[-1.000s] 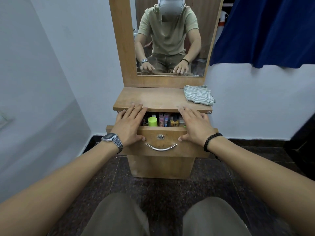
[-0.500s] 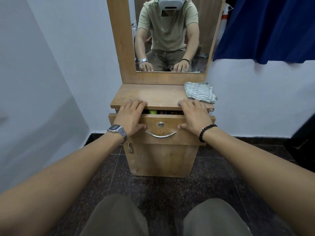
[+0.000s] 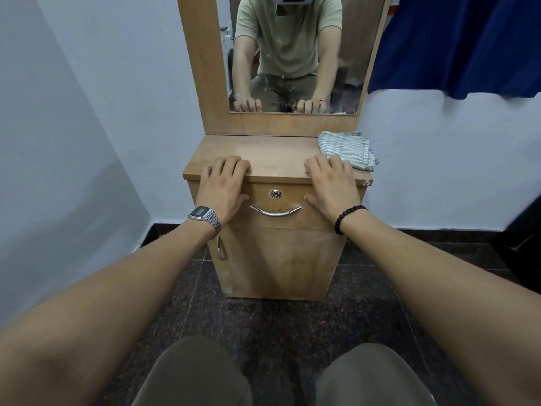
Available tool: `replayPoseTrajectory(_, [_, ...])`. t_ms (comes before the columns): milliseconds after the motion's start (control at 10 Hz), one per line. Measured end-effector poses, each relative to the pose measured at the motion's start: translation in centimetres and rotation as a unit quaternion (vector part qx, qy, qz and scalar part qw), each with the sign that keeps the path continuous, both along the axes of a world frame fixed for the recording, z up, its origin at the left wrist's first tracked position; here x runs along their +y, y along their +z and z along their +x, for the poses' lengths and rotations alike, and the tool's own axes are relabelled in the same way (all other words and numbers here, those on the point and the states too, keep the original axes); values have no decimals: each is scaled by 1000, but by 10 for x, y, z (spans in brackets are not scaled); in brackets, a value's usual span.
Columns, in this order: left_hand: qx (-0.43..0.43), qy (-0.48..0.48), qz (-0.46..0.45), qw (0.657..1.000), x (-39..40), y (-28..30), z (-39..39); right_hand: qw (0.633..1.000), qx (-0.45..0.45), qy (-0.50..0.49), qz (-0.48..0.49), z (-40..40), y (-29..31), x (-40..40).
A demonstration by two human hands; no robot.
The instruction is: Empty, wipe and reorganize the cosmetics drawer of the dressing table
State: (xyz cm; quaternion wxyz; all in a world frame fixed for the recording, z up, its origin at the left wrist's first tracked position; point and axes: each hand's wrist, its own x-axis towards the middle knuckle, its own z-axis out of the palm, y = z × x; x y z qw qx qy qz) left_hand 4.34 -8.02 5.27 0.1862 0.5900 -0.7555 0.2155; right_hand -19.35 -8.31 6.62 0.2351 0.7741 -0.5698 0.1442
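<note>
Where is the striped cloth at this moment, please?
In the head view, the striped cloth lies folded on the dressing table top, at its back right corner, touching the right hand.

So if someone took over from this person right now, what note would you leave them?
Left hand: open, flat on the drawer front, fingers over the tabletop edge.
Right hand: open, same on the other side.
Drawer: shut flush under the dressing table top; contents hidden.
Striped cloth: folded at the top's back right corner, beside the right fingers.
Done: drawer looks closed. Whether it was emptied and wiped cannot be told.
Left: probably just to let go.
</note>
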Motion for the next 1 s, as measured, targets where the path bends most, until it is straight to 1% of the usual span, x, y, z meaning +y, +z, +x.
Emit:
replayPoseTrajectory(200, [16, -9, -16, 1000, -6, -7, 1, 999, -11, 13, -35, -5, -12, -4])
replayPoseTrajectory(300, [11, -9, -19, 1000, -6, -7, 2, 999, -15, 14, -39, -5, -14, -3])
replayPoseTrajectory(600, [16, 11, -3, 1000, 0, -5, -7, 999, -28, -14, -35, 2, -15, 1])
replayPoseTrajectory(700, [18, 9, 8, 1000, 6, -3, -8, 999, -16, -29, -23, 2, -14, 5])
replayPoseTrajectory(800, [2, -5, 33, 999, 11, 3, -5, 1000, -2, -10, 20, -1, -7, 12])
replayPoseTrajectory(900, [-10, -13, 92, 996, 20, 18, -5, 996, 2, 11, 83, -4, 8, 26])
replayPoseTrajectory(1000, [-39, -25, 126, 991, 27, 26, -7, 993, -8, 13, 116, -6, 23, 35])
